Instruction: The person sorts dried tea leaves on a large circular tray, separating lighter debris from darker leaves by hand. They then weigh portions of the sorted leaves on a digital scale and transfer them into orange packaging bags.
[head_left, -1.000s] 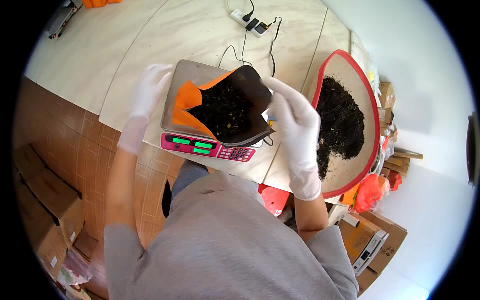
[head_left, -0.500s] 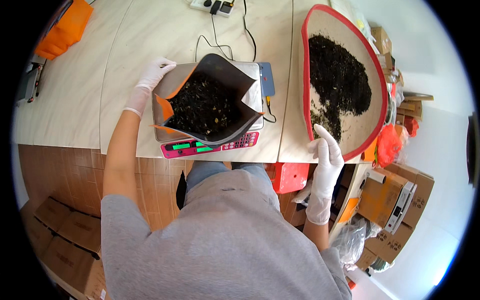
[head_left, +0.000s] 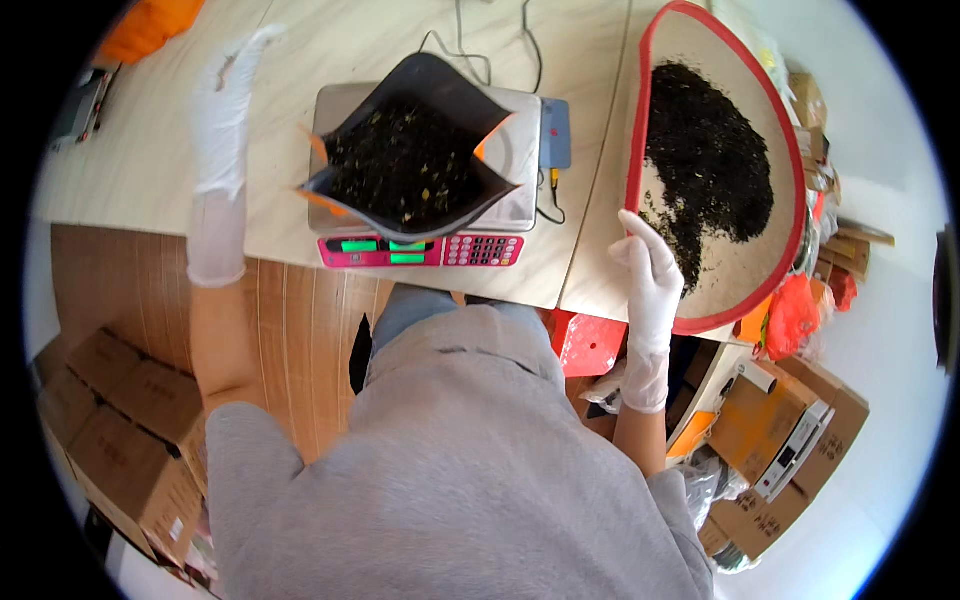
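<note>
An open-topped bag [head_left: 425,80], dark inside with orange outer edges, stands on the steel platform of a pink digital scale [head_left: 482,251]. Dark dried leaf bits [head_left: 400,165] with a few yellowish flecks fill it. My left hand [head_left: 222,125], white-gloved and blurred by motion, is raised left of the scale, fingers stretched out, apart from the bag. My right hand [head_left: 652,275], also gloved, hovers at the red-rimmed tray [head_left: 642,120], fingers loosely bent and apart with nothing visible in them. A heap of the same dark leaf [head_left: 710,150] lies in the tray.
A blue-grey flat device [head_left: 555,135] with a cable sits right of the scale. An orange bag [head_left: 150,25] is at the far left. Below the table are a red stool [head_left: 590,345] and cardboard boxes [head_left: 130,430] at left; more boxes [head_left: 770,420] stand at right.
My left hand has let go of the bag's edge and moved left, away from the scale. The bag's mouth has shifted shape. My right hand stays near the tray's rim. The view has shifted slightly.
</note>
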